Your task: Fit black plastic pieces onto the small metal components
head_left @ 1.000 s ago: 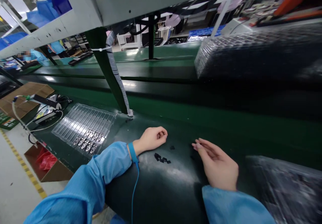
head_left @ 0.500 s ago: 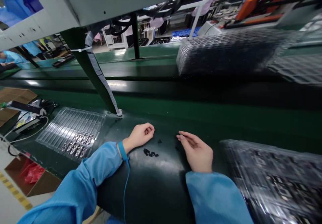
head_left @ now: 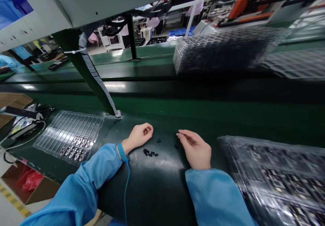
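My left hand (head_left: pixel 140 135) rests on the dark green bench with its fingers curled into a loose fist; what it holds, if anything, is hidden. A blue wrist strap (head_left: pixel 122 152) with a thin cord circles that wrist. My right hand (head_left: pixel 195 148) lies palm down a little to the right, its fingers together and pointing left. Between the hands lie several small black parts (head_left: pixel 150 153) in a loose cluster, plus one single black part (head_left: pixel 158 140) farther back. Neither hand touches the cluster.
A clear plastic tray (head_left: pixel 71 136) with several metal pieces stands at the left. A stack of clear trays with dark parts (head_left: pixel 274 175) lies at the right. Another tray stack (head_left: pixel 223 51) sits on the conveyor behind. A slanted green post (head_left: pixel 88 77) rises from the bench. Cardboard boxes (head_left: pixel 22 185) stand on the floor.
The view has swung to the right, so everything has shifted left in the picture. My right hand has drawn slightly closer to the left one. Both hands stay on the bench.
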The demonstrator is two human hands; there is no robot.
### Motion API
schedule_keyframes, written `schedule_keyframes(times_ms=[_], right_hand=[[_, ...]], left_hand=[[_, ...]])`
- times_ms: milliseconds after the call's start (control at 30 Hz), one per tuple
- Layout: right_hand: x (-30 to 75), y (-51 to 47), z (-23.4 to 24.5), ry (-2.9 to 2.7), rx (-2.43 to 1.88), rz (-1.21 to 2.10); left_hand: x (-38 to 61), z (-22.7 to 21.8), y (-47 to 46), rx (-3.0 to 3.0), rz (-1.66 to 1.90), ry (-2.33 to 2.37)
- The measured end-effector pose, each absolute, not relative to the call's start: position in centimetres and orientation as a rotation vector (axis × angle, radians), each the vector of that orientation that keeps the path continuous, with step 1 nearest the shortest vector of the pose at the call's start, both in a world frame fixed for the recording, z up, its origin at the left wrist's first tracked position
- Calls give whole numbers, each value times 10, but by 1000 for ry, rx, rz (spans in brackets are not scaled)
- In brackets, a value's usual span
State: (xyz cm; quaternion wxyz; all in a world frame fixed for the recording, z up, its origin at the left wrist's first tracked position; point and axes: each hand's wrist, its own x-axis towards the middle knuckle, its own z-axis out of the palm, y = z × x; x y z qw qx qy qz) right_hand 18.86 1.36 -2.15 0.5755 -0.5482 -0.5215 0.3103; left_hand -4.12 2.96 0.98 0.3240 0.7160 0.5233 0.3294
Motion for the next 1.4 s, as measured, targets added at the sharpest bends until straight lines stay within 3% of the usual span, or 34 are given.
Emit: schedule_keyframes(times_ms=[500,1400], right_hand=[[185,14,-18,-1023,-1298,905],[186,15,-27,-1054,-1279,892]], left_hand=[[-42,11,29,1890,852,1369],[-42,8,30,1892,879,1351]])
